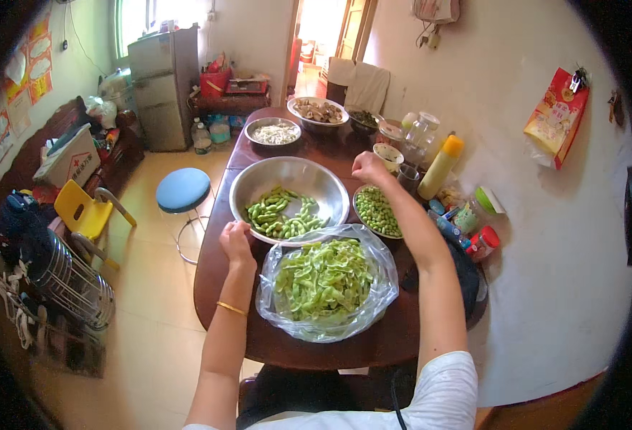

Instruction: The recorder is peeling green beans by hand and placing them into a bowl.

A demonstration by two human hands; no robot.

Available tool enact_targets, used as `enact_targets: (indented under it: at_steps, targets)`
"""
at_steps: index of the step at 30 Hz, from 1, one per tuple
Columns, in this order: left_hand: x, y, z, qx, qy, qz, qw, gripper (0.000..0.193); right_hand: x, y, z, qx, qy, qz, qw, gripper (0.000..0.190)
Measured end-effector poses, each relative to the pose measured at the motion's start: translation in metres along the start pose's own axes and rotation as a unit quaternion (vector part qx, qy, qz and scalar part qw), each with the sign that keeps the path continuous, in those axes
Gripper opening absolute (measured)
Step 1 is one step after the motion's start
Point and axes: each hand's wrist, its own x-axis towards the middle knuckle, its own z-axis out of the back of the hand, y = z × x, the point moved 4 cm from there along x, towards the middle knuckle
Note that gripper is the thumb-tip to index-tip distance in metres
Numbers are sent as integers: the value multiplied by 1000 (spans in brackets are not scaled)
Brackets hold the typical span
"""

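My left hand (236,242) is at the near left rim of a large steel basin (324,185); its fingers are bent, and whether they grip the rim is not plain. Green soybean pods (278,212) lie in the basin. My right hand (370,167) hangs with curled fingers just above a bowl of shelled green beans (375,210), near a small patterned cup (388,155); anything inside its fingers is hidden. A clear plastic bag (383,285) heaped with empty green pods (324,279) sits nearest me, touching the basin.
Farther back on the dark wooden table (216,274) stand a bowl of white sprouts (274,133), a bowl of brown pieces (317,111) and a dark-filled bowl (363,119). Jars and a yellow-capped bottle (440,166) line the wall side. A blue stool (183,190) stands to the left.
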Motion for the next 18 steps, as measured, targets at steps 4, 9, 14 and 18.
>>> enact_targets:
  at_steps: [4, 9, 14, 18]
  targets:
    - [1, 4, -7, 18, 47, 25, 998, 4, -22, -22, 40, 115, 99, 19, 988, 16]
    - [5, 14, -8, 32, 84, 56, 994, 5, -63, -20, 48, 102, 137, 42, 984, 17]
    - [9, 19, -4, 38, 102, 46, 993, 7, -79, -12, 39, 38, 104, 51, 993, 15]
    - [6, 18, -8, 28, 103, 41, 993, 9, -90, -8, 35, -30, 41, 64, 997, 10]
